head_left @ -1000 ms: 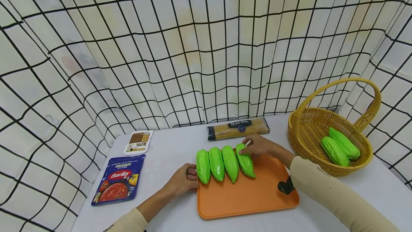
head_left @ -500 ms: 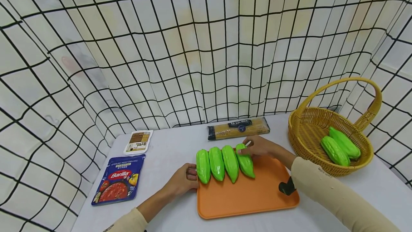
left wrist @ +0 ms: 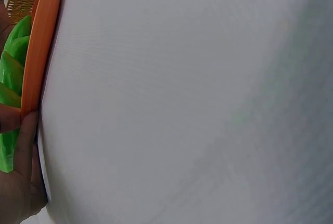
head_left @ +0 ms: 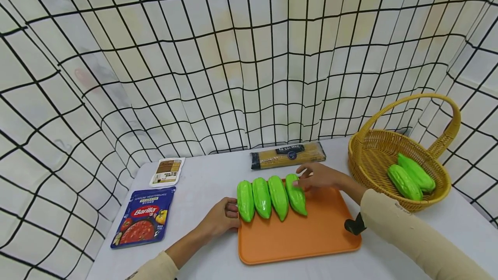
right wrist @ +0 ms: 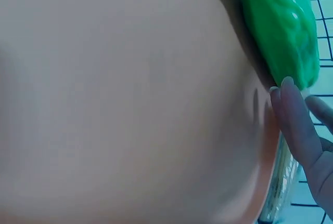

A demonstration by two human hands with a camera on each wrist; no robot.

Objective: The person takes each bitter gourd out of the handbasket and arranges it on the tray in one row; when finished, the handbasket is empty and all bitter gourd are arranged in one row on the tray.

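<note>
Several glossy green bitter melons, lumpy and tapered, lie side by side across the back left of an orange tray (head_left: 295, 237). My left hand (head_left: 220, 218) holds the tray's left rim; in the left wrist view the thumb lies over the rim (left wrist: 39, 52) and the fingers are outside it. By the rightmost bitter melon (head_left: 295, 195) is my right hand (head_left: 320, 177). Its fingers look fairly straight in the right wrist view, the fingertips (right wrist: 287, 83) at the end of that bitter melon (right wrist: 283, 31); whether they touch it I cannot tell.
A wicker basket (head_left: 375, 185) with a tall handle stands at the right, two bitter melons (head_left: 405, 182) in it. Behind the tray lies a pack of spaghetti (head_left: 288, 156). At the left are a blue Barilla pouch (head_left: 144, 217) and a white-and-brown packet (head_left: 167, 172). Black-gridded cloth surrounds the table.
My right hand has shifted slightly right, its fingers loosening from the rightmost bitter melon, whose tip has swung slightly left. The left hand and the tray have stayed put.
</note>
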